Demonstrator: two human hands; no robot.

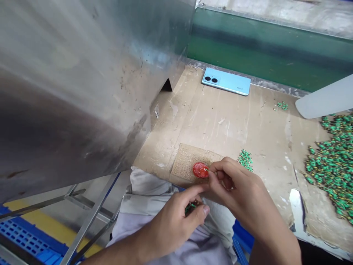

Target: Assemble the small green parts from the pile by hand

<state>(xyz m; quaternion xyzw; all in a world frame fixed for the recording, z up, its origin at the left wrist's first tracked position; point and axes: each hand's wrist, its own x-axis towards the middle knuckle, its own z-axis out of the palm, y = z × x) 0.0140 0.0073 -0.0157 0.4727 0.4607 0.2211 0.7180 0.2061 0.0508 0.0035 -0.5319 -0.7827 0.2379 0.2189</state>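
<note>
My left hand (176,221) is curled closed over my lap, with small green and dark parts (191,207) showing between the fingers and thumb. My right hand (237,187) is pinched at the near edge of the cardboard-covered bench (220,121), its fingertips on one small green part right beside a red round disc (200,170). The disc lies on a rough perforated brown pad (187,160). A small heap of green parts (245,160) sits just behind my right hand.
A large pile of green parts (333,162) covers the bench's right side, a few loose ones (282,106) lie farther back. A light blue phone (226,81) lies face down at the back. A big metal housing (82,81) fills the left. A white object (325,99) juts in at right.
</note>
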